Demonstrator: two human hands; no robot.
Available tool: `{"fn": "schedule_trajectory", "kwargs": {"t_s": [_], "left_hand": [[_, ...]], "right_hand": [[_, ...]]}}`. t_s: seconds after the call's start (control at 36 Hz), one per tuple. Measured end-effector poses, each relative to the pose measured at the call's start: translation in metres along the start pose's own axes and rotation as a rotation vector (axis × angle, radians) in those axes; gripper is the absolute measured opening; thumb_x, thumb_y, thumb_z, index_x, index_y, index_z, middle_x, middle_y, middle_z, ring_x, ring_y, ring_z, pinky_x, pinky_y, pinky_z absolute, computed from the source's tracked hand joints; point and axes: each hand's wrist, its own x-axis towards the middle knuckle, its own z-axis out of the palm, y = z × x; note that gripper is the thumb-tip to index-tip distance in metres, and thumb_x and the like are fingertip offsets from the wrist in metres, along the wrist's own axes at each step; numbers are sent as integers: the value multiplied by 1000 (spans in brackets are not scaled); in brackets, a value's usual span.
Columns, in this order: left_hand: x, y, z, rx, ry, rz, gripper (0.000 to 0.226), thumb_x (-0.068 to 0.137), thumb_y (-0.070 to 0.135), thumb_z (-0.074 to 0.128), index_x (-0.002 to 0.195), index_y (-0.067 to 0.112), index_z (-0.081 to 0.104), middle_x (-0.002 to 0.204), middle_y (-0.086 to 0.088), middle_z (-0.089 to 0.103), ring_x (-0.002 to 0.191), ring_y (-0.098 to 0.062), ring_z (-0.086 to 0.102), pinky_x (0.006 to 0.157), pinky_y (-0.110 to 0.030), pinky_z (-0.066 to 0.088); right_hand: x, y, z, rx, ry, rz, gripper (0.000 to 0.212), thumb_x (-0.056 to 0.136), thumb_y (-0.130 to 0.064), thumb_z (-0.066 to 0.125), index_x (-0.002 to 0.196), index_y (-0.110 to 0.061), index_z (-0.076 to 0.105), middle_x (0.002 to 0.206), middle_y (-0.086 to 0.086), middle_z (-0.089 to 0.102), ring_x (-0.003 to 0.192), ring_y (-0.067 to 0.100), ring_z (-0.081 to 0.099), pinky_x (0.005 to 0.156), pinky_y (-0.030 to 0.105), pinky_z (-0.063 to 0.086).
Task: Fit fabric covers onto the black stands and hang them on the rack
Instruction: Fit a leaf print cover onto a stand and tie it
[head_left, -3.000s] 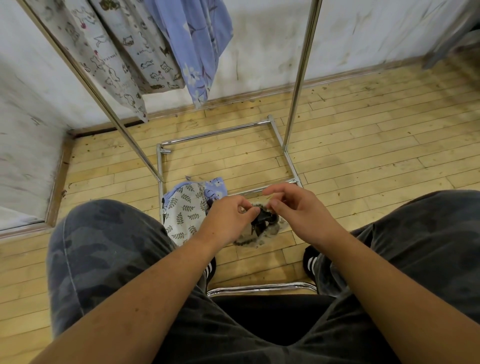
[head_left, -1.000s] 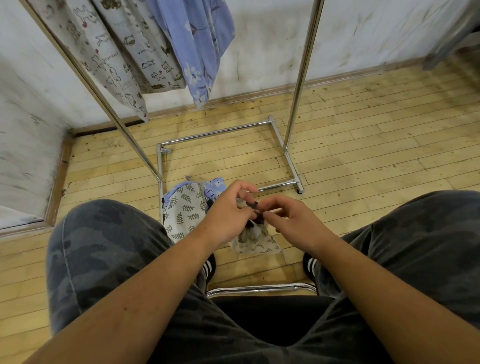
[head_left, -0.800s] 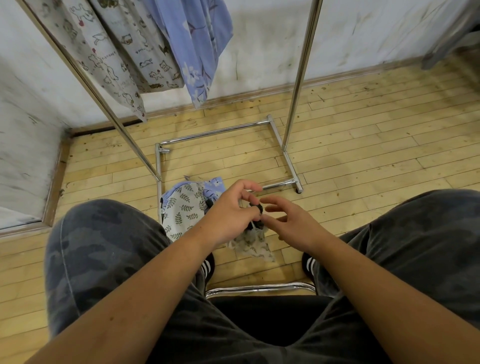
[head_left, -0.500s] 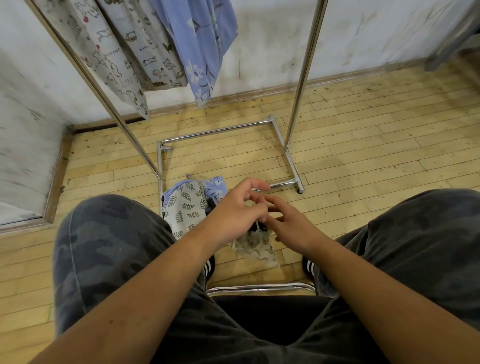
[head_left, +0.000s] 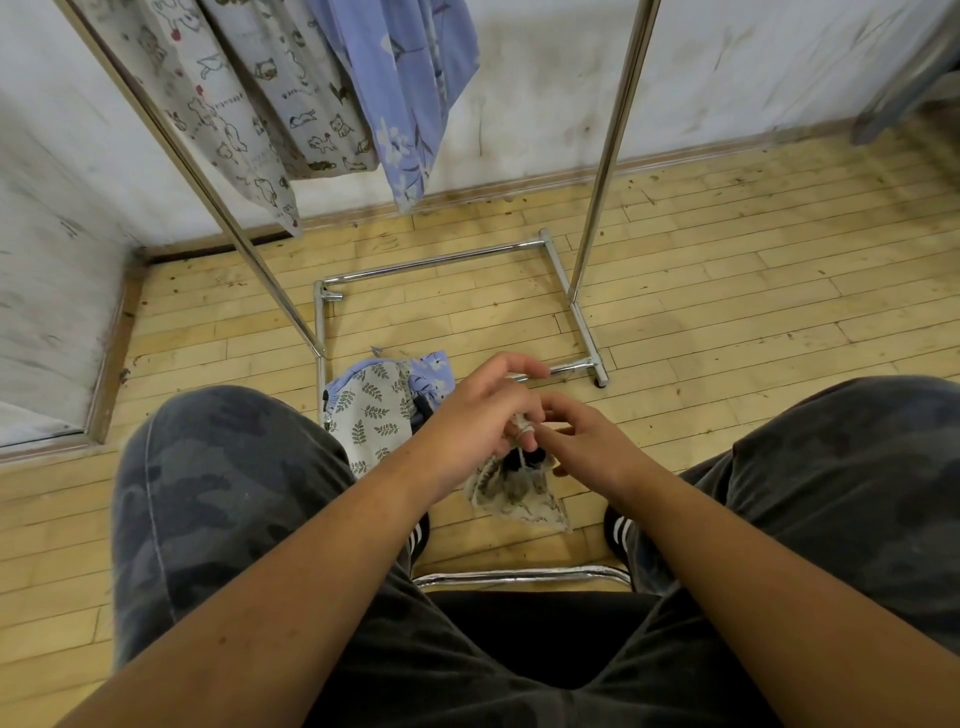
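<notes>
A small beige patterned fabric cover (head_left: 517, 493) hangs between my knees, with the top of a black stand (head_left: 522, 460) showing at its mouth. My left hand (head_left: 480, 410) holds the cover's light drawstring, which loops round one finger. My right hand (head_left: 584, 441) is close beside it, fingers curled at the string and the cover's top. Covered pieces hang on the chrome rack (head_left: 613, 135): two cat-print ones (head_left: 244, 104) and a blue floral one (head_left: 410, 78).
A pile of leaf-print and blue floral covers (head_left: 379, 405) lies on the wooden floor by the rack's base frame (head_left: 576, 312). My camouflage-trousered knees flank the hands. A chrome chair bar (head_left: 519, 576) runs below. A white wall stands behind the rack.
The beige cover went from open with the black stand exposed to gathered at the top. My hands came together and the drawstring now loops round a left finger.
</notes>
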Motion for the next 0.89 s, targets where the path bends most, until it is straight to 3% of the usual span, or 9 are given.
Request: {"fn": "schedule_trajectory", "kwargs": {"t_s": [0.08,0.14,0.19,0.36,0.47,0.61,0.75,0.83,0.89], "left_hand": [[1,-1,0,-10,-14,3,31,83,27,53,106,43,67,95,-25,64,77,-21,62,63,-32,40],[2,-1,0,-25,-18,5,31,85,24,52,106,41,67,89,-14,63,73,-20,60,59,-27,40],[2,-2,0,-45,-23,9,32,89,18,50,108,39,66,87,-6,63,70,-19,59,54,-21,40],[2,0,2,-65,-49,11,37,89,13,50,107,39,67,85,-7,62,69,-19,58,52,-21,39],[1,2,4,-83,-76,22,34,85,16,51,107,36,68,84,-12,59,66,-22,58,50,-18,40],[4,3,5,-101,-102,21,36,81,21,53,110,34,68,83,-9,58,64,-23,59,48,-17,40],[2,6,8,-49,-142,42,35,80,24,52,109,35,69,81,-6,58,65,-25,58,53,-21,37],[1,7,8,-42,-153,58,33,80,22,53,106,33,70,79,-7,56,63,-23,57,52,-17,41],[0,8,6,-31,-159,75,32,82,20,53,105,31,71,79,-7,55,62,-20,56,54,-18,43]], "right_hand": [[-2,-1,0,-18,-21,10,16,97,-43,65,111,-49,69,118,-16,70,111,4,64,80,33,55],[-3,-2,-1,-22,-41,46,18,98,-41,65,113,-50,69,115,-17,71,109,5,65,84,40,57],[-5,-3,-1,-17,-60,74,21,97,-43,66,118,-47,69,113,-17,73,106,6,67,84,39,57],[-6,-3,-1,-20,-61,79,26,95,-41,69,121,-42,69,115,-12,73,105,7,68,83,35,59],[-7,-2,2,15,-114,77,19,96,-27,71,113,-36,73,106,-8,78,99,0,70,96,33,55],[-4,2,5,-60,-95,114,19,91,-32,73,106,-45,72,106,3,76,100,15,70,98,43,56],[-8,-2,10,-98,-84,130,18,97,-22,68,91,-38,68,112,22,71,110,40,65,101,53,53],[-10,-4,11,-109,-90,141,16,97,-23,68,90,-38,67,118,26,67,114,42,62,102,54,52],[-8,-3,10,-86,-98,150,18,98,-22,66,93,-39,66,115,17,69,113,36,64,102,51,53]]}}
